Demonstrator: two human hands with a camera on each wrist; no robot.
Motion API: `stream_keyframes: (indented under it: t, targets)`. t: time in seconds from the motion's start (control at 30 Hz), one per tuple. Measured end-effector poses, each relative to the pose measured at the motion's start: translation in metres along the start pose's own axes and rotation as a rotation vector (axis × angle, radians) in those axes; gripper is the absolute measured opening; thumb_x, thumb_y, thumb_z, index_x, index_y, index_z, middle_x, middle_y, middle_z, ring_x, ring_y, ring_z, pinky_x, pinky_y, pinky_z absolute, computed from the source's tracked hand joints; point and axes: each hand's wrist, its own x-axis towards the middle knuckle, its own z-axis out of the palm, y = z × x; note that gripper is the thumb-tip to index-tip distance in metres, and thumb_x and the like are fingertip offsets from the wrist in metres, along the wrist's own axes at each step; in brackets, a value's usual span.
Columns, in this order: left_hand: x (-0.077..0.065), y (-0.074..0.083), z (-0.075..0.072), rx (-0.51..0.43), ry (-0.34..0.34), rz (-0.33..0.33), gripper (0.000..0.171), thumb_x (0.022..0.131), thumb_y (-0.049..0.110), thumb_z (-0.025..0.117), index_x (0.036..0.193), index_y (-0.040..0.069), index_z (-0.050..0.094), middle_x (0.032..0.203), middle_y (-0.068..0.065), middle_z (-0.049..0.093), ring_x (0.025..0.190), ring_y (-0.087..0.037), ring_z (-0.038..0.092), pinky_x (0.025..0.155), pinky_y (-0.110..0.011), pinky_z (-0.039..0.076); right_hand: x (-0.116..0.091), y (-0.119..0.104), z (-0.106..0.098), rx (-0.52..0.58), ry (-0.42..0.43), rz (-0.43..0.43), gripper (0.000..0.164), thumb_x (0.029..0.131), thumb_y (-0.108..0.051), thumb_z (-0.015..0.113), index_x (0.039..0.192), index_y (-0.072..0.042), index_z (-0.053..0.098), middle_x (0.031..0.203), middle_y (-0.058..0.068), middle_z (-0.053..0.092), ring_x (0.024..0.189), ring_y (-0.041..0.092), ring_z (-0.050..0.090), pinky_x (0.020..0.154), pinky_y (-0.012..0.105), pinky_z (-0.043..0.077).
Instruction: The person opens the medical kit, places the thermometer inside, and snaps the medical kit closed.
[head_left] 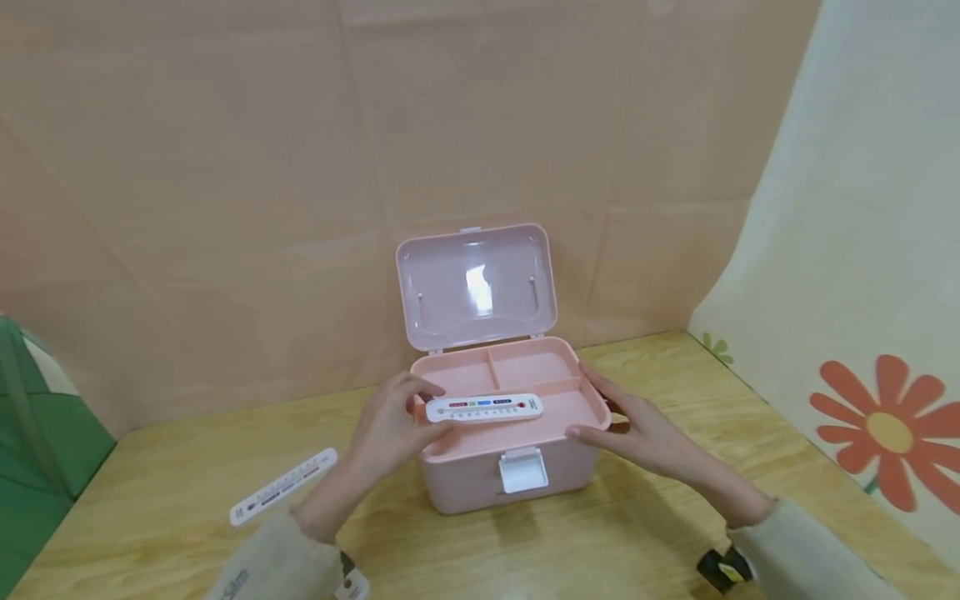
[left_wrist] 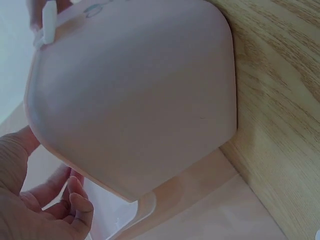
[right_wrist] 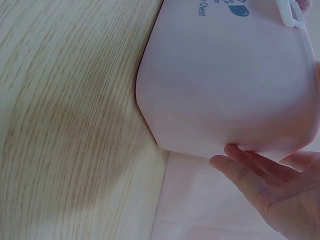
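Observation:
A pink medicine box (head_left: 517, 475) stands on the table with its lid (head_left: 480, 287) raised at the back. Inside its top sits a pink divided tray (head_left: 536, 365). Over the tray's front compartment lies a white strip thermometer (head_left: 483, 408), its left end between the thumb and fingers of my left hand (head_left: 393, 421). In the left wrist view that hand (left_wrist: 37, 195) is at the box's rim, fingers bent. My right hand (head_left: 637, 425) spans the right front corner, thumb at the front rim. Its fairly straight fingers touch the box's side (right_wrist: 220, 85) in the right wrist view.
A second thermometer (head_left: 283, 487) lies on the wooden table (head_left: 187, 442), left of the box. A small black item (head_left: 722, 570) shows by the right sleeve, and a white tag-like piece (head_left: 351, 583) by the left. A beige sheet (head_left: 225, 167) hangs behind.

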Motion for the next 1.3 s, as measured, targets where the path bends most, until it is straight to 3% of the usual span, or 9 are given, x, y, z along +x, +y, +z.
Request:
stream_keyframes:
  t: [0.3,0.6,0.97,1.13,1.3]
  targets:
    - [-0.002,0.001,0.001,0.136,0.032,0.018,0.029,0.067,0.023,0.087,0.086,0.007,0.072,0.086,-0.003,0.065,0.08,-0.018,0.055,0.069,-0.032,0.044,0.0,0.0,0.002,0.011,-0.004,0.009,0.084,0.088,-0.031,0.069,0.154,-0.015,0.019,0.152,0.025,0.029,0.127,0.041,0.047,0.084,0.034,0.056]
    - [-0.004,0.01,0.002,0.26,-0.024,-0.027,0.019,0.07,0.024,0.084,0.079,0.011,0.073,0.078,0.002,0.058,0.077,-0.015,0.05,0.062,-0.027,0.041,0.002,-0.001,0.002,0.011,0.001,0.024,0.085,0.088,-0.034,0.07,0.154,-0.017,0.019,0.152,0.024,0.03,0.128,0.041,0.045,0.084,0.036,0.056]
    - [-0.004,0.011,0.003,0.236,-0.026,-0.056,0.023,0.069,0.024,0.085,0.083,0.011,0.073,0.076,0.001,0.056,0.074,-0.015,0.048,0.06,-0.026,0.039,0.001,-0.001,0.003,0.01,-0.004,0.024,0.085,0.088,-0.033,0.069,0.154,-0.019,0.018,0.153,0.025,0.027,0.129,0.042,0.044,0.084,0.038,0.056]
    - [-0.003,0.01,-0.001,0.183,-0.061,-0.058,0.023,0.072,0.024,0.083,0.087,0.01,0.073,0.083,0.0,0.059,0.075,-0.015,0.049,0.062,-0.027,0.04,0.001,-0.001,0.003,0.002,-0.004,0.025,0.085,0.088,-0.033,0.069,0.154,-0.019,0.018,0.153,0.025,0.027,0.129,0.042,0.044,0.084,0.038,0.056]
    - [-0.004,0.004,-0.011,0.105,-0.005,-0.025,0.017,0.08,0.024,0.077,0.087,0.01,0.073,0.089,-0.002,0.062,0.077,-0.016,0.053,0.063,-0.028,0.043,0.002,0.0,0.003,0.007,0.002,0.015,0.084,0.089,-0.032,0.069,0.154,-0.018,0.018,0.153,0.024,0.029,0.129,0.041,0.044,0.085,0.038,0.056]
